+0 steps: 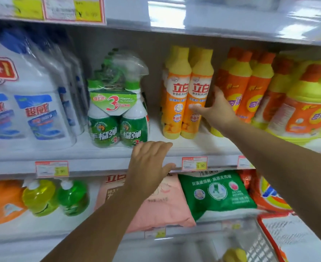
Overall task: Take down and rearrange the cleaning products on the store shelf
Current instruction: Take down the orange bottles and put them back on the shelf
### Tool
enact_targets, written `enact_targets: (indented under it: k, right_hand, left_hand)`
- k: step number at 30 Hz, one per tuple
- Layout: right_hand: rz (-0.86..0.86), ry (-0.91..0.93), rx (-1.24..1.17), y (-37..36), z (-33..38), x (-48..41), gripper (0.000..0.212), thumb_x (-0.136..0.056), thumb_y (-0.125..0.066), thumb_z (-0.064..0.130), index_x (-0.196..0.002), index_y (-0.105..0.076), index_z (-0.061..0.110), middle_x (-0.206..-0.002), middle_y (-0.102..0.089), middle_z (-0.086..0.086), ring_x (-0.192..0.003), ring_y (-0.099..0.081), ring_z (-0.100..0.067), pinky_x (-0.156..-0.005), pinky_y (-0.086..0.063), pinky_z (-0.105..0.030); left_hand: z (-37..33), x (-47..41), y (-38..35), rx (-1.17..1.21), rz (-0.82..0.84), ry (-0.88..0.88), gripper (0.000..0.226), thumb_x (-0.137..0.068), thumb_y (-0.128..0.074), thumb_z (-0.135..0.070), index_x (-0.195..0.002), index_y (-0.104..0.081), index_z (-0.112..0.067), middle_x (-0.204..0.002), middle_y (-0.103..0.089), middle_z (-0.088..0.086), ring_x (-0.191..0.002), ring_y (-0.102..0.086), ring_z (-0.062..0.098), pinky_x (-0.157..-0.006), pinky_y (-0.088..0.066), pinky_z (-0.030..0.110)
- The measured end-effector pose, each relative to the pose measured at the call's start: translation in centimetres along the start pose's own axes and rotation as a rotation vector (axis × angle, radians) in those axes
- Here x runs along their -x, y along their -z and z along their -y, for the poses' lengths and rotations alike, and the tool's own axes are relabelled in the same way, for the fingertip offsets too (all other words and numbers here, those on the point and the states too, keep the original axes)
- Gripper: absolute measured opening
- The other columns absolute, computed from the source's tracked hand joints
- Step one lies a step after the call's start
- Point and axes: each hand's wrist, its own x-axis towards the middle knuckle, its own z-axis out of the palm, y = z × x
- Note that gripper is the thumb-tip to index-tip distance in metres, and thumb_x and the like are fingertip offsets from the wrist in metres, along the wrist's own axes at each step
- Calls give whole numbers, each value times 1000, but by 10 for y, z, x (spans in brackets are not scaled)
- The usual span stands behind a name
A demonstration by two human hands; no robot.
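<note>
On the middle shelf (106,163) stand two yellow-and-orange dish soap bottles (176,95) side by side. My right hand (215,108) grips the right-hand bottle (198,91), thumb across its label and fingers behind it. My left hand (149,163) hovers open in front of the shelf edge, fingers spread, holding nothing. A green spray cleaner pack (116,108) wrapped in plastic stands just left of it on the same shelf.
White detergent jugs (35,103) fill the shelf's left. Orange bottles (244,86) and a big yellow jug (307,106) crowd the right. Below lie a pink bag (165,210), a green bag (216,191) and small green and yellow bottles (55,197).
</note>
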Motion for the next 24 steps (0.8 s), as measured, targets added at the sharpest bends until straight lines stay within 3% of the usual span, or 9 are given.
enact_targets:
  k: [4, 7, 10, 13, 14, 16, 19, 21, 24]
  right_hand:
    - [26, 36, -17, -5, 2, 5, 57, -87, -75, 25, -137, -48, 19, -130, -62, 1, -117, -60, -18, -102, -51, -46]
    - [1, 96, -21, 1, 0, 24, 57, -84, -78, 17, -133, -49, 15, -125, -63, 2, -114, -61, -15, -100, -52, -43]
    - [30, 182, -64, 18, 0, 57, 57, -82, -78, 9, -130, -49, 14, -122, -65, 1, -115, -62, -12, -99, -52, -33]
    - [43, 224, -139, 47, 8, 96, 50, -83, -77, 8, -125, -52, 15, -119, -67, 5, -113, -63, -9, -96, -51, -24]
    - [57, 220, -178, 54, 11, 105, 47, -83, -76, 9, -123, -53, 15, -118, -68, 5, -112, -64, -9, -95, -52, -25]
    - [96, 185, -268, 77, 19, 126, 41, -84, -74, 9, -121, -56, 17, -113, -71, 5, -107, -67, -9, -90, -55, -27]
    - [144, 102, -388, 105, 23, 154, 42, -85, -72, 10, -121, -54, 23, -110, -73, 3, -102, -70, -11, -83, -61, -34]
    - [153, 67, -438, 121, 23, 168, 53, -86, -71, 9, -130, -46, 26, -114, -72, 2, -104, -71, -17, -83, -61, -42]
    - [126, 5, -516, 141, 18, 183, 44, -90, -68, 14, -123, -46, 32, -101, -71, 15, -96, -71, -13, -86, -59, -49]
  left_hand:
    - [-1, 0, 2, 25, 33, 20, 52, -81, -63, -51, -124, -62, -22, -118, -66, -6, -109, -58, 19, -100, -26, 35]
    - [-5, -2, 10, 61, 70, 63, 53, -84, -59, -51, -129, -59, -22, -122, -65, -6, -113, -57, 20, -102, -25, 35]
    - [-21, -10, 30, 153, 167, 94, 66, -95, -54, -48, -152, -29, -26, -144, -47, -5, -132, -39, 17, -108, -24, 32]
    - [-49, -23, 56, 300, 267, 104, 85, -93, -57, -52, -156, -4, -32, -160, -21, -9, -144, -20, 11, -115, -23, 30]
    - [-58, -28, 63, 371, 303, 113, 90, -90, -61, -54, -156, -4, -35, -161, -19, -11, -145, -21, 10, -116, -24, 31]
    - [-84, -36, 78, 555, 375, 99, 89, -84, -70, -47, -153, -14, -41, -154, -36, -12, -137, -38, 11, -112, -38, 39]
    - [-119, -34, 96, 708, 472, 141, 79, -81, -75, -30, -143, -29, -43, -126, -59, -15, -110, -59, 6, -95, -52, 40]
    - [-131, -29, 101, 793, 538, 194, 85, -73, -83, -29, -142, -34, -40, -121, -62, -15, -106, -62, 4, -94, -54, 38]
    - [-152, -18, 103, 787, 541, 232, 82, -60, -88, -36, -129, -45, -36, -118, -58, -9, -101, -63, 9, -89, -55, 41]
